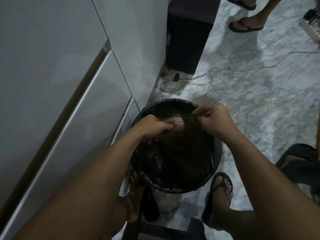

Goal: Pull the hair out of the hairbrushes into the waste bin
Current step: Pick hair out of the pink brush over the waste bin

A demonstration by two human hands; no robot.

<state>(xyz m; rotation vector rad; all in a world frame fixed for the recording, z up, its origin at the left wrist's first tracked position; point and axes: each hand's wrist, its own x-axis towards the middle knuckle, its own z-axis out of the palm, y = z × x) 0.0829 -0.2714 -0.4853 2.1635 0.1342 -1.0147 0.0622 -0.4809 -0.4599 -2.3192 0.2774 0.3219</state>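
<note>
The left hand (154, 129) grips a pink hairbrush (56, 122), fingers curled round its handle, the bristled head pointing toward 1 o'clock over the open mouth of the waste bin (217, 153). Just beside it at 3 o'clock, the right hand (214, 119) is clenched in a pinch on a tuft of dark hair (196, 115) drawn off the brush, knuckles up above the bin's far rim. The bin is round, lined with a black bag (155, 160), and dark inside; how much hair lies in it cannot be told. It stands on a white marble-veined floor (259, 101) between the person's feet in flip-flops (223, 189). At 9 o'clock rise white cabinet doors (52, 66); at 12 o'clock a dark speaker box (187, 42) stands with pale cables (199, 80) looped before it. At 1 o'clock another person's sandalled feet (244, 25) stand well apart.
</note>
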